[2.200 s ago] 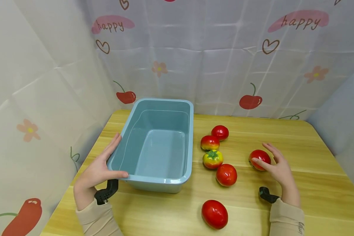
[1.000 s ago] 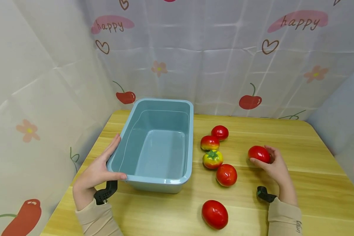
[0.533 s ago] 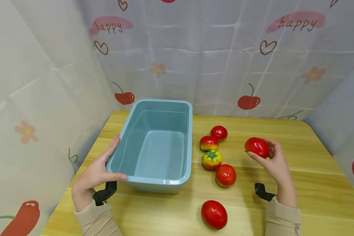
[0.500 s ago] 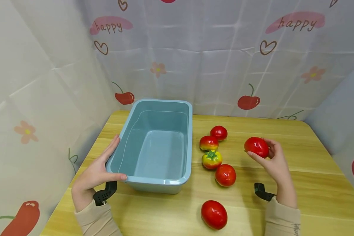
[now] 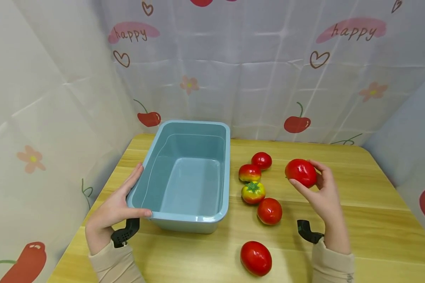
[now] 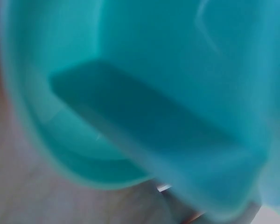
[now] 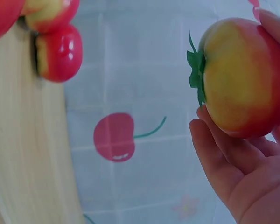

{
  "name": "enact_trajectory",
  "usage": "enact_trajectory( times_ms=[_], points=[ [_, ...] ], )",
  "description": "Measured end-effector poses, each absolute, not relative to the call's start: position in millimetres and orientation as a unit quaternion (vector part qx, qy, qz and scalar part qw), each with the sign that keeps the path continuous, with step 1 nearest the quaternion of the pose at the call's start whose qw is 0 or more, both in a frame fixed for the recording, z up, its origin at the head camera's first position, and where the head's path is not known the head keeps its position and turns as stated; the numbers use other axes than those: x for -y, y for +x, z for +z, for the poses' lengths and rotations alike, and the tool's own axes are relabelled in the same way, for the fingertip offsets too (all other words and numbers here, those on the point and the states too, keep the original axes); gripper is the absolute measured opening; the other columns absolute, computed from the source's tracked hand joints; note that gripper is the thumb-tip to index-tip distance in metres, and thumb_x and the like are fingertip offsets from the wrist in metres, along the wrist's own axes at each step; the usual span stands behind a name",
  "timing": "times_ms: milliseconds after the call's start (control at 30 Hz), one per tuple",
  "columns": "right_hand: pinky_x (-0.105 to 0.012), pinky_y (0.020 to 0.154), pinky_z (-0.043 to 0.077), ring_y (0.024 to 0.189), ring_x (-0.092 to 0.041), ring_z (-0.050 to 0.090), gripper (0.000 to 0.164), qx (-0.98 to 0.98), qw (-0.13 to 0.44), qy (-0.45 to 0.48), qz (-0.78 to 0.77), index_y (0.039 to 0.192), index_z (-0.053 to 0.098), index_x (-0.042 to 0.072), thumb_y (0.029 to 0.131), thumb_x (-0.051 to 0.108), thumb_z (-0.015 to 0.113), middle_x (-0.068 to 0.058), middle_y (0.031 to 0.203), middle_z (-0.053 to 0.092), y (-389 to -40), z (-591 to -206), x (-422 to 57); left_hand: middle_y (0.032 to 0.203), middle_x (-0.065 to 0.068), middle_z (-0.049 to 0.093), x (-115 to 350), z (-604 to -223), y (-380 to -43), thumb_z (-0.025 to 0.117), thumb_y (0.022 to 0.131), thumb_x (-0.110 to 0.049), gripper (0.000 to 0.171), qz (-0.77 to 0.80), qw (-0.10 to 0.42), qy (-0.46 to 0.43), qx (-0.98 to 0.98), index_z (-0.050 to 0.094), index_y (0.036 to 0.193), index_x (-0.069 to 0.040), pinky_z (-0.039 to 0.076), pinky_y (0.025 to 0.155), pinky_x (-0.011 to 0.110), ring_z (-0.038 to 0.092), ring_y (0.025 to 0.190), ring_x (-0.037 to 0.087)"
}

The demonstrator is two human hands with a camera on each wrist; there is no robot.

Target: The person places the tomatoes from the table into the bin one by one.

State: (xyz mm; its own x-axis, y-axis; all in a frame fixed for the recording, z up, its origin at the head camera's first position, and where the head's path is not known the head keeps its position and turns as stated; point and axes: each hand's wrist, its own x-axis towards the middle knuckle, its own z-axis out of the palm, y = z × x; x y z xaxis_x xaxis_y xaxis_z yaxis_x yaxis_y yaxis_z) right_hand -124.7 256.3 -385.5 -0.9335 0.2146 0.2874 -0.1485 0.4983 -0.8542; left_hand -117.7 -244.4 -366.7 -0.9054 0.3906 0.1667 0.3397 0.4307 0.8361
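Observation:
My left hand (image 5: 115, 208) holds the near left corner of a light blue plastic basin (image 5: 189, 218), thumb over the front rim and fingers along the left side. Blurred basin wall (image 6: 144, 107) fills most of the left wrist view. On the other side, my right hand (image 5: 327, 192) grips a shiny red tomato (image 5: 300, 173) above the table, between thumb and fingers. The right wrist view shows this tomato's yellow underside (image 7: 238, 79) and green leafy top (image 7: 196, 70). No contents show inside the basin.
Several tomatoes stand in a row right of the basin, among them a yellow one (image 5: 253, 192) and a red one (image 5: 269, 211). Another red tomato (image 5: 256, 258) lies nearer the front. A patterned curtain (image 5: 258, 78) rises behind the wooden table (image 5: 368, 220).
My right hand has closed around the tomato, lifted it off the table and moved it slightly left. The left hand and the basin stay in place.

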Motion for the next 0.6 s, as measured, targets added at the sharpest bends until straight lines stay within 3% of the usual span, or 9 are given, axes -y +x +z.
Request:
enact_trajectory(
  times_ms=[300, 600],
  points=[
    [-0.013, 0.088, 0.039, 0.114, -0.004, 0.048, 0.076, 0.810, 0.247, 0.045, 0.530, 0.139, 0.043, 0.011, 0.073, -0.005, 0.077, -0.002, 0.135, 0.049, -115.9, -368.4, -223.9, 0.157, -0.008, 0.004, 244.2, -367.2, -117.3, 0.084, 0.066, -0.010, 0.113, 0.482, 0.025, 0.210, -0.850, 0.011, 0.152, -0.020, 0.023, 0.094, 0.009, 0.009, 0.140, 0.026],
    [-0.016, 0.091, 0.040, 0.120, -0.011, 0.047, 0.076, 0.785, 0.229, 0.117, 0.563, 0.139, 0.038, 0.009, 0.074, -0.007, 0.074, -0.002, 0.138, 0.047, -104.5, -358.4, -187.4, 0.157, -0.007, 0.004, 244.1, -367.5, -118.3, 0.084, 0.066, -0.009, 0.113, 0.487, 0.024, 0.217, -0.846, 0.011, 0.152, -0.019, 0.022, 0.095, 0.010, 0.007, 0.141, 0.025]
  ],
)
